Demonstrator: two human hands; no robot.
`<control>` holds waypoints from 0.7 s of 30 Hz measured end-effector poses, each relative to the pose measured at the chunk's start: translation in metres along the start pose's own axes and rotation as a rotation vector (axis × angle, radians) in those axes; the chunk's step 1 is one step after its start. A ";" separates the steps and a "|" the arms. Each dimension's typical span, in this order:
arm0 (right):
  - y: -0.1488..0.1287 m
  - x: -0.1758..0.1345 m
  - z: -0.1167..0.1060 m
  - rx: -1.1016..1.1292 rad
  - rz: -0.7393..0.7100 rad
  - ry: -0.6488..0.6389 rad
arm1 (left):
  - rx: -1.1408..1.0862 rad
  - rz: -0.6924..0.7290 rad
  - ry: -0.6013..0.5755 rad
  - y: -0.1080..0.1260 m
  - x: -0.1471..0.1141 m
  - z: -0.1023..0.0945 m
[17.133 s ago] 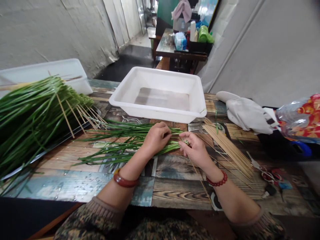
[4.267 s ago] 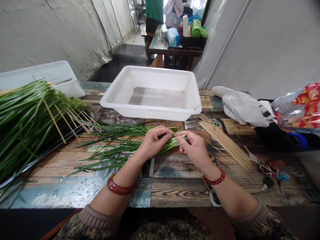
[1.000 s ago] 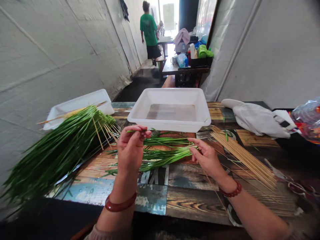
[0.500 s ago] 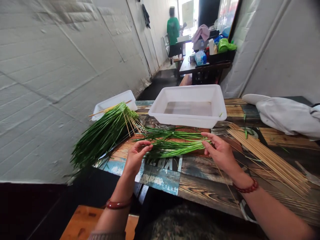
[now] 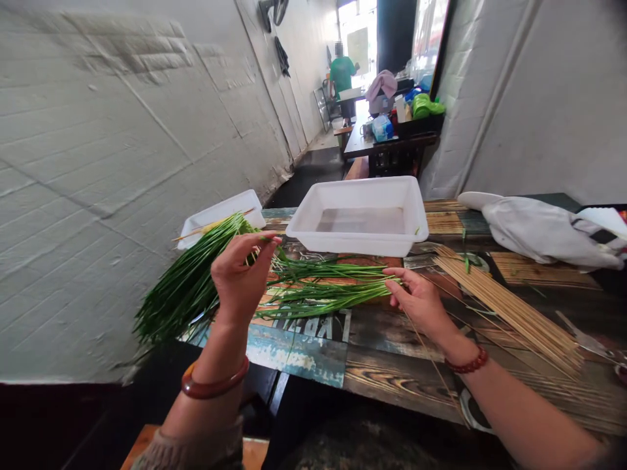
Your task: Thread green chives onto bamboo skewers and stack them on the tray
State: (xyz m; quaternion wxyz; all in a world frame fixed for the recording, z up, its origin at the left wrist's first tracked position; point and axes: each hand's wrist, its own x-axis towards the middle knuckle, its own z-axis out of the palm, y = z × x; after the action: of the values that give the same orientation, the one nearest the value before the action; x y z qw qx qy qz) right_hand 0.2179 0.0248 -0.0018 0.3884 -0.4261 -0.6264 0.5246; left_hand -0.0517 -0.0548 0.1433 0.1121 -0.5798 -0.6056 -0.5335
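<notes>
Okay so, closest up, the patchwork plank worktop (image 5: pixel 392 375) has pale block lettering (image 5: pixel 313 328) half covered by leaves, can't really read it. Left hand (image 5: pixel 240 281) is raised, grip pinched on a bit of leaf (image 5: pixel 266 239); right hand (image 5: pixel 421 303) has its grip on the whitish ends of green stalks (image 5: pixel 337 302) lying across the boards. Further off: white tub (image 5: pixel 357 245), then a narrow white-walled room, cluttered second table (image 5: pixel 355 145), someone in green (image 5: pixel 341 77).

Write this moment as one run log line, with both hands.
left hand: pinching green leaf; right hand: at pale stem ends; wooden skewers, white tub: on table
</notes>
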 end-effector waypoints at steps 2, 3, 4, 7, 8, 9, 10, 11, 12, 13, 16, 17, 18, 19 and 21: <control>-0.001 0.001 0.000 0.012 0.006 -0.005 | 0.135 0.221 -0.114 0.002 0.004 0.022; -0.001 0.001 0.000 0.014 0.003 -0.006 | 0.145 0.289 -0.194 0.000 0.001 0.037; -0.001 0.002 0.000 0.014 -0.003 -0.004 | 0.123 0.313 -0.275 -0.002 -0.004 0.054; -0.002 0.003 0.001 0.007 -0.024 0.010 | -0.047 0.176 -0.450 -0.008 -0.032 0.106; -0.002 0.003 0.001 0.008 -0.028 0.014 | -0.086 0.114 -0.482 -0.010 -0.043 0.121; -0.002 0.003 0.001 0.012 -0.031 0.018 | -0.128 0.066 -0.519 -0.010 -0.053 0.133; -0.002 0.004 0.001 0.016 -0.030 0.024 | -0.168 0.024 -0.547 -0.010 -0.060 0.143; -0.002 0.004 0.001 0.021 -0.025 0.032 | -0.207 -0.013 -0.570 -0.009 -0.066 0.151; -0.003 0.005 0.001 0.028 -0.016 0.044 | -0.246 -0.046 -0.590 -0.008 -0.068 0.156; -0.003 0.005 0.001 0.041 -0.003 0.058 | -0.284 -0.080 -0.602 -0.007 -0.069 0.160; -0.005 0.007 0.000 0.112 0.031 0.089 | -0.372 -0.160 -0.634 -0.006 -0.064 0.165; -0.005 0.008 0.000 0.134 0.041 0.092 | -0.392 -0.177 -0.649 -0.007 -0.062 0.166; -0.006 0.009 0.000 0.149 0.051 0.094 | -0.407 -0.187 -0.666 -0.008 -0.060 0.167; -0.006 0.009 0.000 0.158 0.061 0.094 | -0.419 -0.194 -0.684 -0.010 -0.060 0.168; -0.005 0.010 0.000 0.164 0.084 0.088 | -0.440 -0.200 -0.709 -0.011 -0.061 0.168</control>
State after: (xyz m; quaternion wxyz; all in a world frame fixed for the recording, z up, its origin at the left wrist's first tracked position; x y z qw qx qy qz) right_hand 0.2137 0.0333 0.0040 0.4270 -0.4413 -0.5451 0.5707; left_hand 0.0388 0.0431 0.0232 -0.2816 -0.6759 -0.5314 -0.4260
